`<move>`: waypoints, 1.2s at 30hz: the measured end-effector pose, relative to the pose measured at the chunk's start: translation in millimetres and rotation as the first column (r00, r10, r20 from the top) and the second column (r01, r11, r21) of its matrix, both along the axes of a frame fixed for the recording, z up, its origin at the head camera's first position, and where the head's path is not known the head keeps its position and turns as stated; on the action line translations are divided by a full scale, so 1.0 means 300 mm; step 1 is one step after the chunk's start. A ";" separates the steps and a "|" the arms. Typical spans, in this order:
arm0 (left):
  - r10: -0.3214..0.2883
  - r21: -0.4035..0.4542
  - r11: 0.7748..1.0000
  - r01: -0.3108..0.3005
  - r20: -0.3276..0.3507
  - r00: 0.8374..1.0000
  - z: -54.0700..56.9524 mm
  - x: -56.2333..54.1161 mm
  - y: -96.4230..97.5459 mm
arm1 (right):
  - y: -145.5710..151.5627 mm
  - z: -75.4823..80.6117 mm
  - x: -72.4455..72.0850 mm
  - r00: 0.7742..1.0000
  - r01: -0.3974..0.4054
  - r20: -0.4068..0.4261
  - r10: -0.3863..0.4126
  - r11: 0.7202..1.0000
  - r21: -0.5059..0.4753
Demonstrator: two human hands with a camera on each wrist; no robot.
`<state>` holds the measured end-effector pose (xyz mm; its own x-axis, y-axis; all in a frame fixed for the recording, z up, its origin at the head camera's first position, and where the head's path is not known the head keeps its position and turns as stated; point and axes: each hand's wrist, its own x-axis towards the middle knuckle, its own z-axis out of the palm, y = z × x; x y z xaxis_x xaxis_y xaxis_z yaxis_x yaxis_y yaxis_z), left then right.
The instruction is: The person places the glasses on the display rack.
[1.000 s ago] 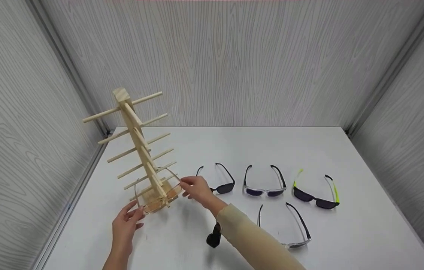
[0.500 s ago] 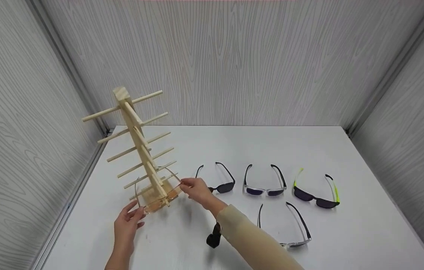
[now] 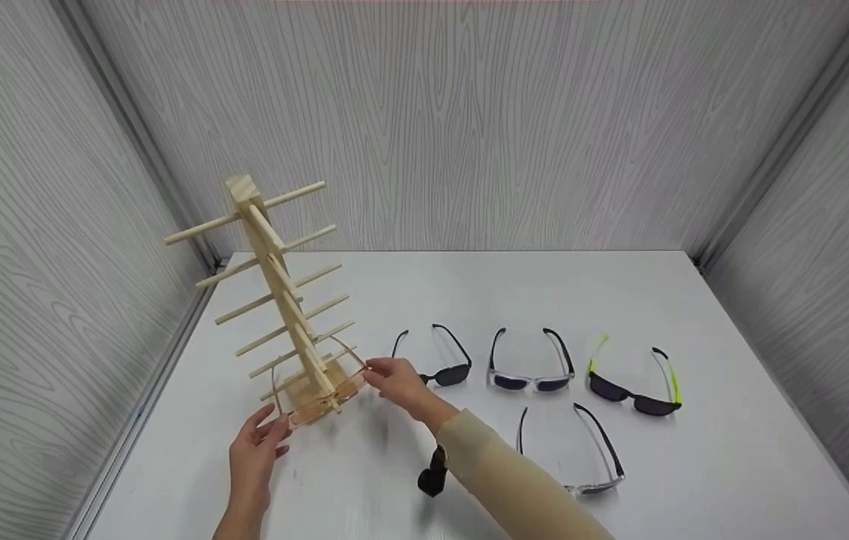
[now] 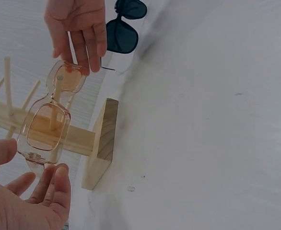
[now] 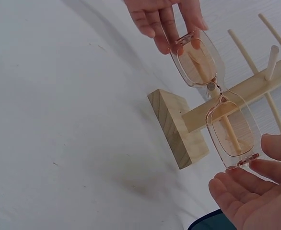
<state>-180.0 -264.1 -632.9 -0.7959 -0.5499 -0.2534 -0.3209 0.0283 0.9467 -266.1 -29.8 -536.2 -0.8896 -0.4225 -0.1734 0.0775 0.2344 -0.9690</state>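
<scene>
Well, my orange glasses: the pair [image 3: 310, 411] has pale orange lenses and a see-through frame, and it sits low down at the front of the wooden rack, with its two arms pointing back, one on each side of the post.
My left hand: it [image 3: 254, 450] pinches the left end of the frame, by the hinge, between thumb and fingers.
My right hand: it [image 3: 398, 382] pinches the other end the same way, so my hands are apart, with the glasses between them.
Wooden rack: the rack [image 3: 258, 238] stands on the left part of the table, with lots of round sticks poking out of it.
Front stick: the end of one low stick [image 5: 211, 86] shows right by the nose bit of the glasses, but I can't tell if the glasses rest on it.
Wood block: the foot of the rack [image 5: 171, 134] is a flat block.
Black sunglasses: one pair [image 3: 453, 375] lies just past my right hand, which hides some of it.
Clear sunglasses: one pair [image 3: 511, 383] lies next along, with dark lenses.
Yellow-armed sunglasses: these [image 3: 653, 406] lie farthest right.
Nearest sunglasses: my sleeve [image 3: 507, 472] hides part of this pair [image 3: 597, 487].
White table: it [image 3: 732, 450] holds everything up.
</scene>
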 end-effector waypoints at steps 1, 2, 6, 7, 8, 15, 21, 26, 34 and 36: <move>0.001 0.001 1.000 -0.001 0.005 1.000 -0.002 0.001 -0.001 | 0.002 0.001 0.002 1.000 0.005 0.004 -0.005 1.000 0.006; 0.001 0.002 1.000 -0.001 0.007 1.000 -0.002 0.003 -0.002 | 0.004 0.004 0.004 1.000 0.009 0.008 -0.010 1.000 0.015; -0.012 -0.003 1.000 0.012 0.016 1.000 0.007 0.008 -0.002 | 0.015 0.022 0.008 0.999 0.042 0.020 -0.042 0.999 0.033; -0.016 -0.001 1.000 0.016 0.020 1.000 0.010 0.009 -0.001 | 0.018 0.028 0.009 0.999 0.049 0.020 -0.049 0.998 0.039; -0.019 0.000 1.000 0.019 0.024 1.000 0.012 0.009 -0.001 | 0.021 0.033 0.010 0.998 0.054 0.019 -0.055 0.998 0.040; 0.004 -0.043 0.999 -0.002 0.066 0.998 0.013 0.036 0.004 | 0.062 0.054 0.030 0.998 0.054 0.033 -0.055 0.998 0.023; -0.025 -0.016 1.000 0.026 0.089 0.996 0.025 0.079 0.043 | 0.104 0.057 0.044 0.998 0.052 0.021 -0.052 0.999 0.012; -0.092 0.066 0.994 0.084 0.119 0.989 0.120 0.123 0.119 | 0.152 0.052 0.059 0.999 0.053 0.007 -0.054 0.999 0.003; -0.150 0.105 0.986 0.130 0.215 0.965 0.254 0.162 0.217 | 0.208 0.054 0.088 0.998 0.043 0.036 -0.042 0.999 -0.033; -0.172 0.114 0.982 0.151 0.216 0.961 0.259 0.165 0.225 | 0.216 0.058 0.092 0.998 0.046 0.037 -0.044 0.998 -0.038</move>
